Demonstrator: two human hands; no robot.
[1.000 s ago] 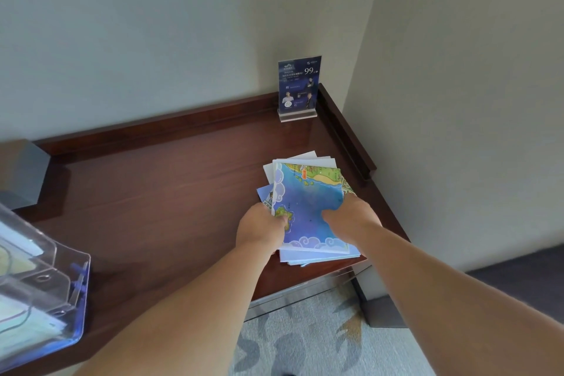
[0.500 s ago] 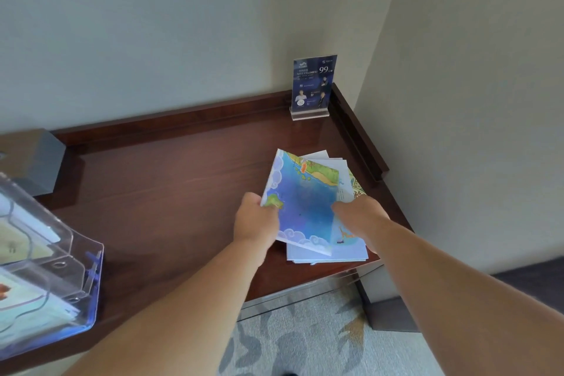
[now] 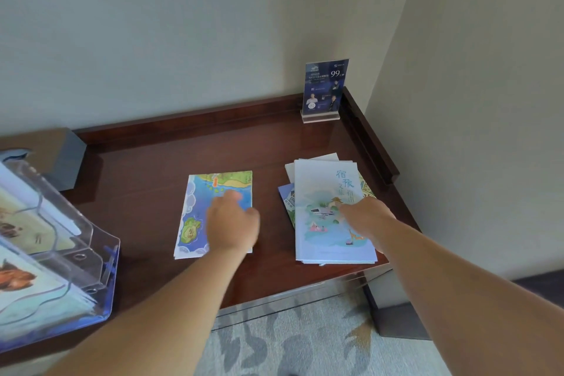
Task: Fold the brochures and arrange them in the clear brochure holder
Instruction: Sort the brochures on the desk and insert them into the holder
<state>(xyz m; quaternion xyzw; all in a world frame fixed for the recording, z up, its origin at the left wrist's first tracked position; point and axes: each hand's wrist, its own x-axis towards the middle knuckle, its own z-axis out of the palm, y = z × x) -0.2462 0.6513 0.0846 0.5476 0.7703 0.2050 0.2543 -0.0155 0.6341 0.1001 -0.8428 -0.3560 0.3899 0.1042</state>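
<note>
Separately, left hand on map brochure, right hand on brochure stack.

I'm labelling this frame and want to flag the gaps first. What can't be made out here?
All in the head view:
- Left hand: motion-blurred, so its grip on the map brochure is unclear; it also covers the map's middle.
- Clear brochure holder: cut off by the left edge, so its contents cannot be counted.
- Stack: lower sheets hidden under the top brochure and the right hand.
- Sign stand: fine print too small to read.
</note>
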